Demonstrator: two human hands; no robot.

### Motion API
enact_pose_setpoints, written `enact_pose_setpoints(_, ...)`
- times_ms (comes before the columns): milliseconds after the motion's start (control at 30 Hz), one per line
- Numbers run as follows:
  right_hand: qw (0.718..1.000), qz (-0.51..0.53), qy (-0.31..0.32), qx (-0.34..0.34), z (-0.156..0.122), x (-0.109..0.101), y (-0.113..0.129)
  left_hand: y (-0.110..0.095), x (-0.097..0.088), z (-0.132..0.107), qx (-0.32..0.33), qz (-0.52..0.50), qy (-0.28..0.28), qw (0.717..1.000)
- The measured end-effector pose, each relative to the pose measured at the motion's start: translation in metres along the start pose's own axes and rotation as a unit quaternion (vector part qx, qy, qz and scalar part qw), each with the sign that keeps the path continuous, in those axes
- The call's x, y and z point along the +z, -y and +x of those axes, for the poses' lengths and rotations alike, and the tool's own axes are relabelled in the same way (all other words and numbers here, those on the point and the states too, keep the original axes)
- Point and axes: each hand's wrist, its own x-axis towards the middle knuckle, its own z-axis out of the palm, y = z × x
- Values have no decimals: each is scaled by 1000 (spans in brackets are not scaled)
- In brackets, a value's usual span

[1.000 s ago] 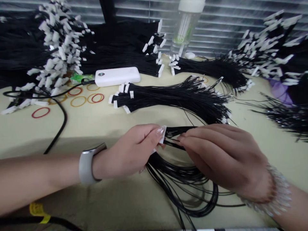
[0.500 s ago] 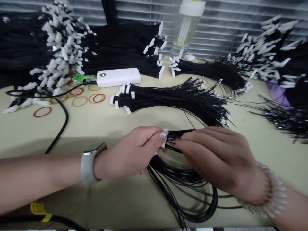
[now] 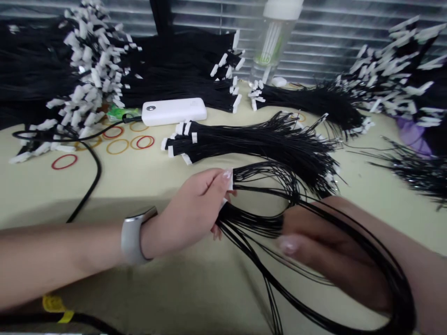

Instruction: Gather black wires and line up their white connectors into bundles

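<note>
The wires (image 3: 252, 218) look smooth and plastic-coated, the connector (image 3: 230, 180) matt plastic.

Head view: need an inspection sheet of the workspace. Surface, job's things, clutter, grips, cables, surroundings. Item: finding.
Surface: pale table, partly covered by black wire bundles.
Job's things: black wires looping from white connectors.
Clutter: red and yellow bands, white device, green packet.
Grips: left hand closed on the white connectors; right hand at the wires, partly behind their loop, closure unclear.
Cables: thick black cable meets the device's left end; second cable, lower left, bears a yellow tag.
Surroundings: blinds, white-capped clear bottle. Co-workers: nothing seen.
</note>
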Motion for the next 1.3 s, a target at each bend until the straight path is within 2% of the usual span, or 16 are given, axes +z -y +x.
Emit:
enact_pose_setpoints(67,993,65,95,32,3,11,1,-1,1,-1,5,12,-9,1000)
enact_pose_setpoints(100,986,101,128,43,5,17,2,-1,1,-1,8,17,-10,1000)
enact_pose_setpoints(133,982,127,134,48,7,21,4,-2,1,-1,10,22,-10,1000)
enact_pose_setpoints(267,979,168,107,48,11,31,7,-2,1,-1,13,38,-10,999)
enact_pose_setpoints(500,984,141,87,61,12,31,9,-2,1,-3,24,47,-3,999)
enact_pose_setpoints(700,979,106,146,91,14,20,13,0,0,-3,26,52,18,998)
enact_pose_setpoints(933,984,43,148,88,16,24,15,0,1,-2,25,56,24,998)
enact_pose_setpoints(1033,984,-1,148,95,11,27,7,0,1,-2,31,56,21,998)
enact_pose_setpoints(1133,991,-40,104,75,7,19,-14,0,0,-2,30,58,13,998)
enact_pose_setpoints(1167,993,-49,69,81,7,14,-22,0,0,-2,28,57,11,998)
enact_pose_setpoints(1200,994,-47,21,96,8,7,-29,1,0,-3,27,57,9,998)
enact_pose_setpoints(1233,989,-34,-30,142,10,0,-36,1,0,-3,27,57,9,998)
enact_pose_setpoints(1300,959,29,-191,206,15,-14,-47,1,-1,-5,28,62,12,998)
